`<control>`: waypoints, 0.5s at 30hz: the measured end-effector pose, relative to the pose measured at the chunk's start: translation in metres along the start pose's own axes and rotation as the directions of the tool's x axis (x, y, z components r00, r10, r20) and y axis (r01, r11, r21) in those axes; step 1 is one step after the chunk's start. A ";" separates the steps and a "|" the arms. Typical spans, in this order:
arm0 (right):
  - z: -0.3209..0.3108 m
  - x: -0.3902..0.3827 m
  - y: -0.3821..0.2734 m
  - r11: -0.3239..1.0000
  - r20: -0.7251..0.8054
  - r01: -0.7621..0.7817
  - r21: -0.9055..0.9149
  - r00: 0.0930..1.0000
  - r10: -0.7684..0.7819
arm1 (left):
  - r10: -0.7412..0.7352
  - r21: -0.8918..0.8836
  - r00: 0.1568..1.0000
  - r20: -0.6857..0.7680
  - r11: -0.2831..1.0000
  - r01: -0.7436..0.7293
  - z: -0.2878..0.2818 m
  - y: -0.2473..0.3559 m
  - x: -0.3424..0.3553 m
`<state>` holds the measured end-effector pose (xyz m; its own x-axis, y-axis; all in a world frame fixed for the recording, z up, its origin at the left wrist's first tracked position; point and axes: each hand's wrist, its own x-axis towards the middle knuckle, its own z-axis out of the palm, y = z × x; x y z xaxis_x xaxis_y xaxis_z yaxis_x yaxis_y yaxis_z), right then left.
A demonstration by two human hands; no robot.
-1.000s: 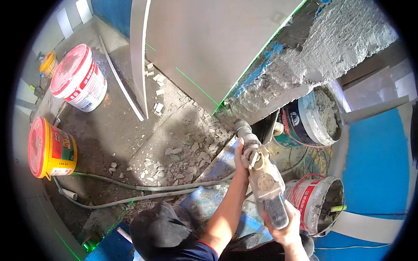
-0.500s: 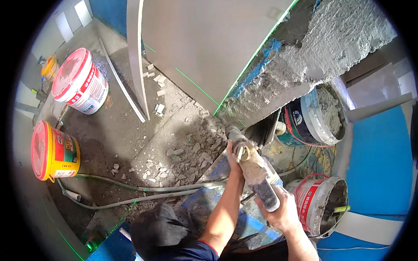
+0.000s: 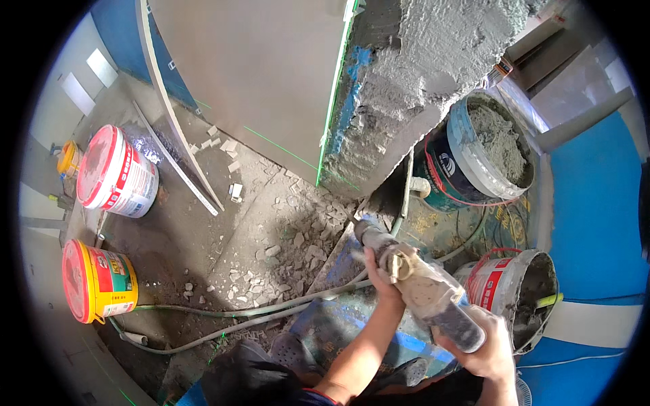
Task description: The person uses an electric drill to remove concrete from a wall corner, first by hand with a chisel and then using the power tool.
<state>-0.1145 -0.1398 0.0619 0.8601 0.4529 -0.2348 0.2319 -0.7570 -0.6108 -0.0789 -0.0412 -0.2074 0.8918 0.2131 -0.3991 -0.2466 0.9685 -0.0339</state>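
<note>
Both my hands hold a dusty rotary hammer (image 3: 428,292), which slants up and to the left. My left hand (image 3: 384,279) is closed around its front section, just behind the chuck. At the rear, my right hand (image 3: 485,344) wraps the handle end. The bit points at the rubble (image 3: 308,243) near the foot of the rough grey mortar wall edge (image 3: 426,88); dust and shadow hide whether its tip touches anything. Left of that mortar stands a smooth grey panel (image 3: 250,74), with a green laser line along its edge.
A bucket of grey mortar (image 3: 497,145) and a dirty white bucket (image 3: 491,281) stand on the right. Hoses (image 3: 223,311) cross the floor. To the left are a red-lidded white bucket (image 3: 132,183), a yellow bucket (image 3: 115,287) and a long straight strip (image 3: 172,155).
The rotary hammer and both hands have shifted right and slightly down in the picture. My view has also turned, so the panel and mortar edge appear farther left.
</note>
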 end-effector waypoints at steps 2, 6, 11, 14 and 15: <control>-0.022 -0.010 -0.006 0.993 -0.038 -0.109 0.037 0.993 0.110 | -0.071 -0.055 0.997 -0.010 0.996 0.070 0.014 -0.021 -0.014; -0.036 -0.028 0.009 0.977 -0.075 -0.185 0.104 0.978 0.193 | -0.073 0.024 0.976 -0.205 0.997 0.080 0.046 -0.044 -0.039; -0.031 -0.041 0.009 0.970 -0.075 -0.235 0.070 0.968 0.240 | -0.088 0.063 0.987 -0.138 0.993 0.097 0.041 -0.043 -0.050; -0.034 -0.053 0.000 0.971 -0.118 -0.222 0.086 0.966 0.231 | -0.159 0.037 0.972 -0.172 0.985 0.168 0.050 -0.050 -0.057; -0.036 -0.058 -0.002 0.974 -0.149 -0.209 0.085 0.964 0.220 | -0.183 0.025 0.958 -0.221 0.981 0.193 0.054 -0.054 -0.060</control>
<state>-0.1482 -0.1813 0.1038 0.9479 0.2001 -0.2477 0.0078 -0.7923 -0.6101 -0.0984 -0.0997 -0.1326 0.8158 -0.0019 -0.5783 -0.0599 0.9943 -0.0878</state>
